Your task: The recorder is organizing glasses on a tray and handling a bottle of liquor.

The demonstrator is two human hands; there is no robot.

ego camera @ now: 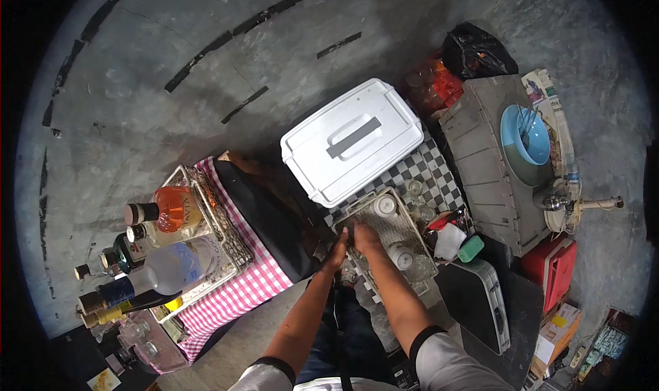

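My left hand (337, 248) and my right hand (364, 236) are close together at the near left corner of a light wire-like basket (419, 226), in the middle of the view. Something small and dark lies between the hands; what it is, and whether either hand grips it, cannot be told. Inside the basket stand a white-topped can (385, 206), another can (402, 258) and a clear glass (423, 268). Just beyond, a white lidded box (355, 139) with a dark strip on its handle rests on a black-and-white checked cloth (441, 172).
On the left, a wicker basket of liquor bottles (180, 265) stands on a pink checked cloth (257, 288). To the right are a green sponge (471, 249), a black hard case (476, 298), a grey crate (479, 159), blue bowls (535, 139), a red cooler (551, 272) and a black plastic bag (476, 51).
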